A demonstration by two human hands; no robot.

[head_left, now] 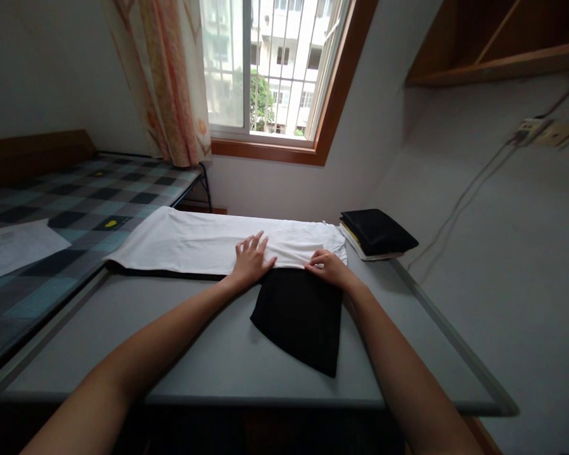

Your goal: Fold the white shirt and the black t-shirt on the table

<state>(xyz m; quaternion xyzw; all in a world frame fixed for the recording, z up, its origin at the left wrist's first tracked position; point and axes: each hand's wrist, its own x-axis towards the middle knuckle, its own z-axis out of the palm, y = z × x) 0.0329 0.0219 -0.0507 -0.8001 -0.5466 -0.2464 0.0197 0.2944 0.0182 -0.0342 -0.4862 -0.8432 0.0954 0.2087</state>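
Observation:
A T-shirt (203, 243) in white and black lies across the table, folded over into a long strip with its white side up. One short black sleeve (301, 316) sticks out toward me, spread on the tabletop. My left hand (252, 258) rests on the white cloth with its fingers spread, just above the sleeve's left corner. Close to the strip's right end, my right hand (329, 266) has its thumb and fingers closed on the cloth where the white meets the black sleeve. A narrow black edge shows beneath the strip's near left side.
A stack of folded clothes (377, 234), black on top, sits at the table's back right corner. Left of the grey table (180, 341) is a bed with a checked cover (76, 196) and a paper sheet (19, 246). Cables (459, 196) hang along the right wall.

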